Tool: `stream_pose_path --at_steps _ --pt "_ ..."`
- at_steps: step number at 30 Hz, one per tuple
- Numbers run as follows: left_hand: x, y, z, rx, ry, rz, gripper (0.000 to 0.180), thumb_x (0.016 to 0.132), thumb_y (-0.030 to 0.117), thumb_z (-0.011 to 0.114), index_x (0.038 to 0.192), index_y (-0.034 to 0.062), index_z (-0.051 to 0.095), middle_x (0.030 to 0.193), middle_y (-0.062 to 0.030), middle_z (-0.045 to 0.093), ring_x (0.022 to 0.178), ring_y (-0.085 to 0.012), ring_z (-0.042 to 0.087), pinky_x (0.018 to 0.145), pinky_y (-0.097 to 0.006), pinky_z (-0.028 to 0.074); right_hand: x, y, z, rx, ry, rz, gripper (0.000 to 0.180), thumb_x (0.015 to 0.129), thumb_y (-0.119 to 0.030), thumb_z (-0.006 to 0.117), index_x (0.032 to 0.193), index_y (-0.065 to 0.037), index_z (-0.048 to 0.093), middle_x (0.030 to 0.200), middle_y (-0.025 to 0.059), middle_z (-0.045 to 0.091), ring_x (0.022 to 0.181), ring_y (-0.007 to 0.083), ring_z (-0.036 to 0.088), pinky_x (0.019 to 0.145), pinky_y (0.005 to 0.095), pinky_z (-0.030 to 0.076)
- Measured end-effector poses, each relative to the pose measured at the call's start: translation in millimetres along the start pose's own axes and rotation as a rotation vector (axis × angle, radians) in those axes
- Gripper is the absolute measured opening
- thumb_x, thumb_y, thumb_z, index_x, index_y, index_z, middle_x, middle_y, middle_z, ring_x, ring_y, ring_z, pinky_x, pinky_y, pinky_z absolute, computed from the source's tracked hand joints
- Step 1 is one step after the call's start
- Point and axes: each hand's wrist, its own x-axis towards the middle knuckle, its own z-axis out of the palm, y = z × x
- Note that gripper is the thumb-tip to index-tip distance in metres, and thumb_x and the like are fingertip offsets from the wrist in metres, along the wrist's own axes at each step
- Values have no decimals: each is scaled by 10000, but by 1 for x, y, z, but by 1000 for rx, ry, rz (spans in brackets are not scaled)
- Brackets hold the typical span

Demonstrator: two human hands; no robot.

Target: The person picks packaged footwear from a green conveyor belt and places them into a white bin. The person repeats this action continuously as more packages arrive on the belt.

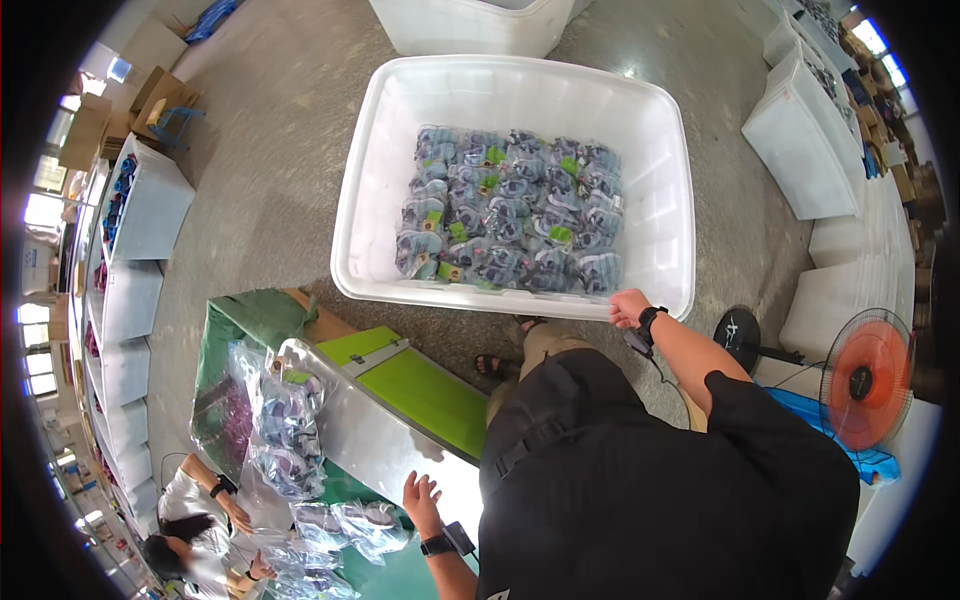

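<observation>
My right hand (pixel 628 308) is closed on the near rim of a large white plastic bin (pixel 450 296), close to its right corner. Inside the bin, clear-bagged shoes (pixel 510 212) in grey and purple lie in close rows, several with green tags. At the lower middle my left hand (pixel 422 503) hovers beside the edge of a shiny metal table (pixel 345 398), fingers apart and nothing in them. Left of that hand, two bagged shoes (pixel 368 524) rest on a green surface, and more bagged shoes (pixel 287 425) are heaped further along.
A co-worker (pixel 190 530) reaches among the bagged shoes at the lower left. A bright green panel (pixel 425 390) lies between the table and my legs. An orange fan (pixel 866 380) stands at right. White bins (pixel 810 140) line both sides, and another bin (pixel 475 25) stands beyond mine.
</observation>
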Motion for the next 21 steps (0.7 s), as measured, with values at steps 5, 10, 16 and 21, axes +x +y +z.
stream_pose_path --at_steps 5,10,16,21 --pt "5 -53 -48 -6 374 85 435 944 156 617 1324 -35 530 1161 -136 642 1004 -201 616 849 -367 513 -23 -26 43 -113 -110 -146 216 914 -191 603 1028 -7 597 810 111 616 553 192 634 472 321 536" --pt "10 -102 -104 267 960 207 510 881 123 674 1317 -87 512 1281 -243 570 1193 -331 536 1028 -421 424 -19 -32 63 -192 -295 -209 151 929 -203 595 920 -52 598 688 67 567 544 179 602 446 302 481" --pt "23 -164 -175 419 1375 -111 773 772 394 782 1346 -45 506 1326 -249 540 1273 -400 468 1092 -488 362 -13 -22 60 -384 -276 -235 200 936 -286 600 994 -95 596 683 50 587 574 191 637 486 321 530" --pt "52 -191 -218 -331 1146 -36 743 857 439 727 1345 -72 496 1264 -207 597 1167 -310 567 1009 -417 446 -22 -37 62 -668 -225 -171 261 931 -262 593 1119 -81 605 823 79 638 619 193 658 513 320 552"
